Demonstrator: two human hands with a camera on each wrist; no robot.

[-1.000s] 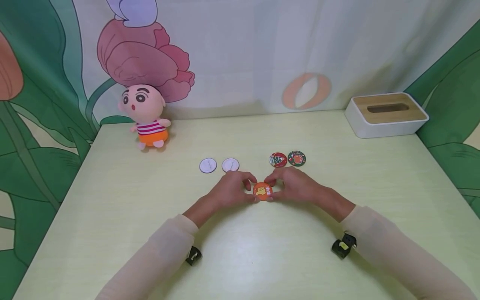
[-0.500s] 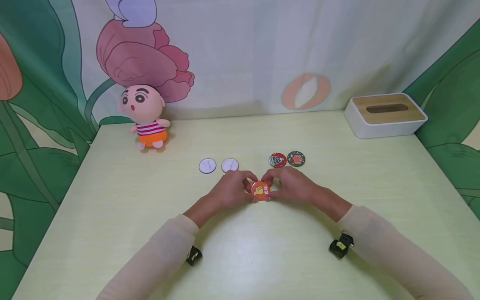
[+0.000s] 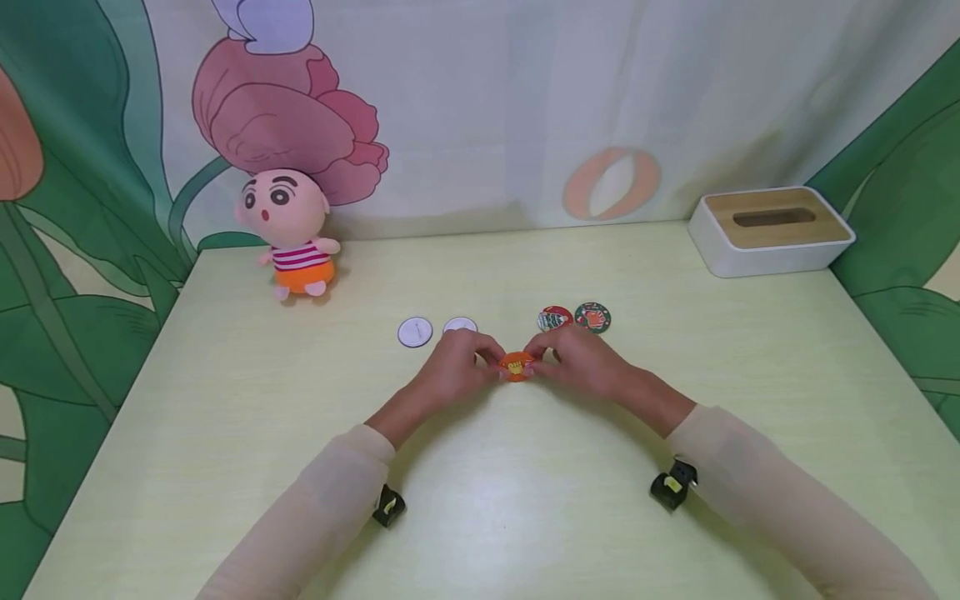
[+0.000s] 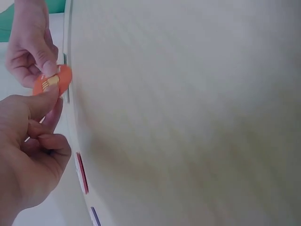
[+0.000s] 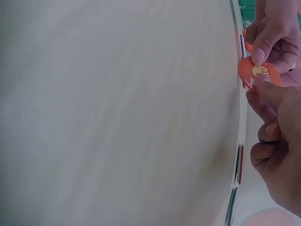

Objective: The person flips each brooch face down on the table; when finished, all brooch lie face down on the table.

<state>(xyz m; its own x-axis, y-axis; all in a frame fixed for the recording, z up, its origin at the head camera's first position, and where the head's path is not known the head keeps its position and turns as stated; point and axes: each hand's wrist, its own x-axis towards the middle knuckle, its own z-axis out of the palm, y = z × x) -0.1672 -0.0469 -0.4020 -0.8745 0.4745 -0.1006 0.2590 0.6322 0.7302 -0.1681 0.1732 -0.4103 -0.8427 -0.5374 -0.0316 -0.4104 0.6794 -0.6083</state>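
An orange round button badge point(image 3: 516, 367) with a yellow thumbs-up print is pinched between both hands above the table, its face tilted so it looks narrow in the head view. My left hand point(image 3: 453, 367) grips its left edge, thumb on the printed face in the left wrist view. On the opposite edge, my right hand point(image 3: 583, 360) pinches it the same way. Behind the left hand lie two badges showing white backs, one white badge point(image 3: 415, 332) in full and another white badge point(image 3: 460, 323) partly covered. Beyond the right hand are a red badge point(image 3: 554, 317) and a dark green badge point(image 3: 593, 317).
A plush doll point(image 3: 300, 233) in a striped shirt sits at the table's back left. At the back right corner stands a white tissue box point(image 3: 772, 233) with a wooden lid. A printed curtain point(image 3: 465, 125) hangs behind the pale table point(image 3: 495, 517).
Both hands have shifted slightly away from the body with the orange badge. The badge has tipped from facing the head camera to a flatter, narrower look.
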